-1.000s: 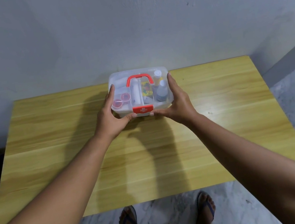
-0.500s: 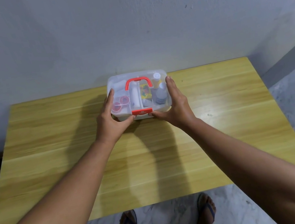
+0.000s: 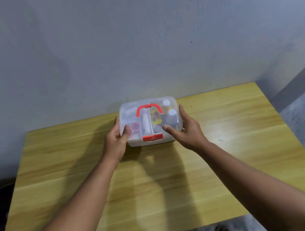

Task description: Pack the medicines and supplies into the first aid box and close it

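Clear plastic with red trim: that's the small first aid box (image 3: pixel 150 123), sitting on the yellow wood-grain table (image 3: pixel 235 151) near its far edge, close to the grey wall (image 3: pixel 133 37). Lid's down, and the red carry handle (image 3: pixel 148 109) lies flat on top. The red latch (image 3: pixel 152 137) sits at the middle of the front edge, facing me; there's a pale mark on it, too blurred to read.

My left hand (image 3: pixel 116 142) wraps the box's left side, thumb lying over the near left corner of the lid. My right hand (image 3: pixel 186 130) cups the right side, thumb resting on the lid near the right front. Both hands are pressed against the box, holding it between them.

Through the lid I can make out a pink round piece (image 3: pixel 135 127) on the left, a white tube (image 3: pixel 145 123) in the middle, a yellow printed packet (image 3: pixel 155 117) whose text is unreadable, and two white-capped bottles (image 3: pixel 171 113) on the right.
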